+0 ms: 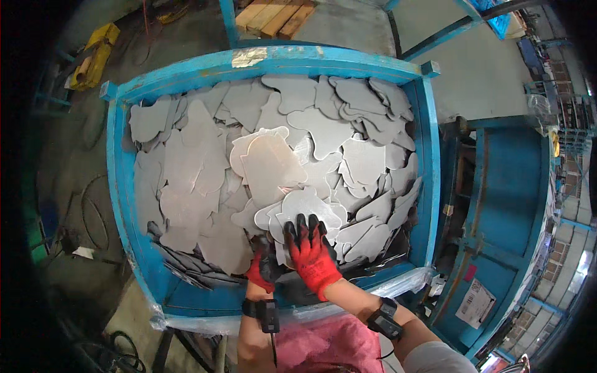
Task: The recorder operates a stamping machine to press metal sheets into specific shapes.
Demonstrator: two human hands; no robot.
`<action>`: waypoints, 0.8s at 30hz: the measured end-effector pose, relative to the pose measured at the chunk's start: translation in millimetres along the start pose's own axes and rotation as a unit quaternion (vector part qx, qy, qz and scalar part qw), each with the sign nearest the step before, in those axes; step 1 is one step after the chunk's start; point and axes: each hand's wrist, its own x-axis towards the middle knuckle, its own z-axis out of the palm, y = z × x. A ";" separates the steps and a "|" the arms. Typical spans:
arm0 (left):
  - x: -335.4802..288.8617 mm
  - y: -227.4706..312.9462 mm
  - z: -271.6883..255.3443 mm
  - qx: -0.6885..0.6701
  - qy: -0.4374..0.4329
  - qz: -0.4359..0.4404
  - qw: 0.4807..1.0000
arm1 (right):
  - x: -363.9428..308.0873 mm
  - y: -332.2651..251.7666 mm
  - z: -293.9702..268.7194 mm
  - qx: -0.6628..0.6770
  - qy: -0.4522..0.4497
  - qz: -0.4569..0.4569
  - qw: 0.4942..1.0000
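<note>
Pale gray plate [301, 202]: thin, shiny, lobed outline; lies roughly flat on near side of heap of similar plates [193, 168].

- Here's the bin [428, 155] right in front of the person, plates [193, 149] heaped inside it, overlapping every which way!
- Right hand [313, 255] on the plates, toward the near side.
- Left hand [264, 267] just left of it, at the heap's near edge.
- Film [398, 285] along the near rim.
- Over to the right, a panel [513, 180], sheet [476, 303] on its near part.
- And planks [273, 17] behind, past the far rim!
</note>
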 end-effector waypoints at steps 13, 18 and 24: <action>37.0 8.8 0.2 0.875 0.021 0.483 0.018 | 172.8 225.7 -32.2 -0.009 0.119 0.159 0.980; 15.0 38.3 16.9 0.858 0.021 0.512 0.035 | 224.8 241.0 -12.6 -0.036 -0.083 0.089 0.992; -0.6 75.2 43.5 0.810 0.067 0.496 -0.305 | 215.5 248.6 8.9 -0.179 0.098 -0.053 0.978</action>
